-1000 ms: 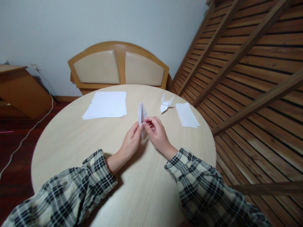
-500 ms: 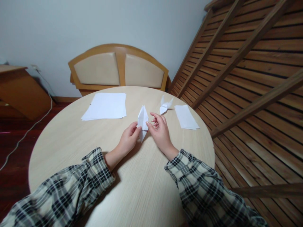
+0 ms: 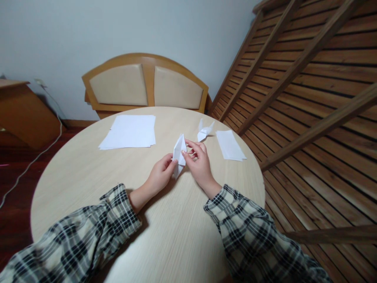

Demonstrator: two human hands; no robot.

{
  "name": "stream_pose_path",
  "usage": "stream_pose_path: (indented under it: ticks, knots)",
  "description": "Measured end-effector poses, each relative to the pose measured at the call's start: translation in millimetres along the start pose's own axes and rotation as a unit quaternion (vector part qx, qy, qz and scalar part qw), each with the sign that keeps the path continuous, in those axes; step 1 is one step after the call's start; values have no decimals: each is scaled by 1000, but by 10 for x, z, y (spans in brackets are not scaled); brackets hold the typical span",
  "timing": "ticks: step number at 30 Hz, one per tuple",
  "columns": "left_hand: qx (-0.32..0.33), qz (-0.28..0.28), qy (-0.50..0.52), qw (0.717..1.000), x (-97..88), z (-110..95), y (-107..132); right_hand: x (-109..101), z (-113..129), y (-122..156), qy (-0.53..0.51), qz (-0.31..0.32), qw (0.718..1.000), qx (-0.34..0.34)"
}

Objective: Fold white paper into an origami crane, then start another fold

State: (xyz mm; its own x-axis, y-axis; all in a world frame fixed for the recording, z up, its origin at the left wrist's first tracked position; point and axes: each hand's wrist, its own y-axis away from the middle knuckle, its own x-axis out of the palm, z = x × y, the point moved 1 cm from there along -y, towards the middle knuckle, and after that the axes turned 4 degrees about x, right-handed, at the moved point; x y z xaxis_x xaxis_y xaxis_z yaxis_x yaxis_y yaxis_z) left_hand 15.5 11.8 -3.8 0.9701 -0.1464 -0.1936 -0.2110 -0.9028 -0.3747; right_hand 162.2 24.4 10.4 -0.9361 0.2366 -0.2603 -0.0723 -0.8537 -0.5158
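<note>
- Folded white paper piece with a pointed top [image 3: 179,147]: held, tip away from the person, over the middle of a round table of pale, grained wood [image 3: 73,177].
- Brown slatted wooden panel with heavy crossbars [image 3: 309,98]: slants along the right of the room, beyond the table.
- Arched wooden headboard with two cream padded sections [image 3: 150,84]: stands behind the table's far edge.
- Broad stack of white paper sheets [image 3: 129,131]: lies at the far left of the tabletop, slightly fanned.
- Left hand [image 3: 161,172]: pinches the folded piece at its lower left edge.
- Right hand [image 3: 200,164]: grips its right edge, thumb on the near face.
- Narrow stack of white paper rectangles [image 3: 230,145]: lies toward the table's right edge.
- Small folded white paper figure with upright points [image 3: 204,131]: rests just left of the rectangles.
</note>
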Motion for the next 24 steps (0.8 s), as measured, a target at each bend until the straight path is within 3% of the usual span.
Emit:
stream_pose_path:
  ticks: [12, 24]
  knots:
    - [-6, 2, 3, 1000, 1, -17, 13, 8, -94, -44, -67, 3, 997, 34]
    - [-36, -19, 57, 998, -19, 22, -7, 33, -57, -11, -36, 34, 999, 18]
